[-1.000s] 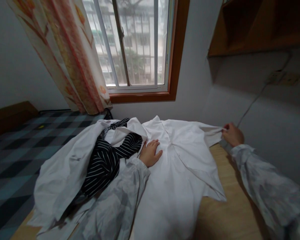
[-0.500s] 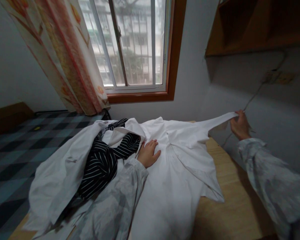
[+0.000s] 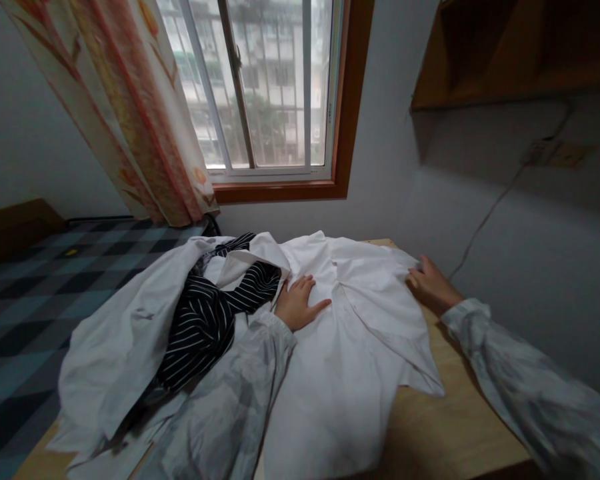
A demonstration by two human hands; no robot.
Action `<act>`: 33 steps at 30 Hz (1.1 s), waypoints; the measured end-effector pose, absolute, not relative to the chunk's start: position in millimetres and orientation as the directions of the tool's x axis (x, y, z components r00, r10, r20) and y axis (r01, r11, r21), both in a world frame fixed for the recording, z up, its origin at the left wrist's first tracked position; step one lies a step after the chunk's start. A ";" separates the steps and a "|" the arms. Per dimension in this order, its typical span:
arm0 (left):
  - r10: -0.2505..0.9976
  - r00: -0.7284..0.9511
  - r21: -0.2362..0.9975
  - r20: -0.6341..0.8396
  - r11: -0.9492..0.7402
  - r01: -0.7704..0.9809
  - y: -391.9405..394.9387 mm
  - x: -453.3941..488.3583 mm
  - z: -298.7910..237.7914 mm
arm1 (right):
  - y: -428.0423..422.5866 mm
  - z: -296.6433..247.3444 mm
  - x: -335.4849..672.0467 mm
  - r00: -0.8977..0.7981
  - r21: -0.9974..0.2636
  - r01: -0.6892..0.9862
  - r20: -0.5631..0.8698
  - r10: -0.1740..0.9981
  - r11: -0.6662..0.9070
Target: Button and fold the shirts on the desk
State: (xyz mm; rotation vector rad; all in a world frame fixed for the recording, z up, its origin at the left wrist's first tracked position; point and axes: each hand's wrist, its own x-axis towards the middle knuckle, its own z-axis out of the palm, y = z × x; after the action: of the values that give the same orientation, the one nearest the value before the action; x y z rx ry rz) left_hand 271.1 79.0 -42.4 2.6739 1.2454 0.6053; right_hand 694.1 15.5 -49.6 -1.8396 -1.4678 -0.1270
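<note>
A white shirt point(image 3: 340, 373) is spread over a wooden table point(image 3: 455, 413), with creases across its middle and a pointed flap near the right edge. My left hand point(image 3: 300, 305) lies on the cloth with its fingers spread. At the far right of the shirt, my right hand point(image 3: 433, 285) is closed on its edge, low by the tabletop. Left of my left hand, black fabric with white stripes point(image 3: 203, 327) shows among folds of more white cloth point(image 3: 120, 340). My left forearm covers part of that pile.
A bed with a dark checked cover point(image 3: 25, 320) stands at the left. Behind the table are a wall, a window point(image 3: 275, 87) and a flowered curtain point(image 3: 125, 113). A wooden shelf point(image 3: 480, 80) hangs at the upper right, above a cable point(image 3: 490, 217) and a socket.
My right hand has come down and left towards the table, and the strip of shirt it held stretched out is now lowered. My left hand has stayed in place, its thumb slightly farther out.
</note>
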 end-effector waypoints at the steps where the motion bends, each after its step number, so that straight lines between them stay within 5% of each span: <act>1: 0.756 0.583 0.276 0.299 -0.653 0.706 78.7 271.3 -42.5 | 11.3 -49.0 683.8 0.311 -0.490 0.871 0.518 0.797 -0.021; 5: 0.757 0.588 0.252 0.287 -0.651 0.716 81.0 273.6 -44.8 | -17.7 -45.5 637.6 -0.006 -0.346 0.908 0.552 0.834 0.236; 9: 0.762 0.590 0.234 0.267 -0.645 0.727 93.8 279.5 -48.4 | -43.6 -56.1 594.4 -0.277 -0.290 0.872 0.373 0.886 0.395; 16: 0.777 0.604 0.221 0.179 -0.630 0.745 135.8 286.2 -40.0 | -3.1 -82.0 580.7 -0.285 -0.319 0.864 0.328 0.901 0.390; 23: 0.785 0.540 0.142 0.304 -0.598 0.789 117.6 305.9 -3.6 | 30.2 -58.8 560.3 -0.198 -0.275 0.914 0.344 0.918 0.300; 28: 0.732 0.619 0.233 0.284 -0.680 0.695 70.1 324.0 -10.9 | 24.7 -41.5 520.6 -0.031 -0.211 0.968 0.436 0.899 0.135; 33: 0.812 0.488 0.344 0.320 -0.580 0.739 61.0 321.2 -32.2 | 30.0 -48.4 512.0 0.044 -0.262 0.962 0.440 0.897 0.081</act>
State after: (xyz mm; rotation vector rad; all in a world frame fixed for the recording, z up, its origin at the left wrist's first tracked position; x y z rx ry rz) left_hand 321.2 61.0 -32.2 2.5692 1.3496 0.6834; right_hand 512.0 30.0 -48.4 -1.8300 -1.8669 -0.1698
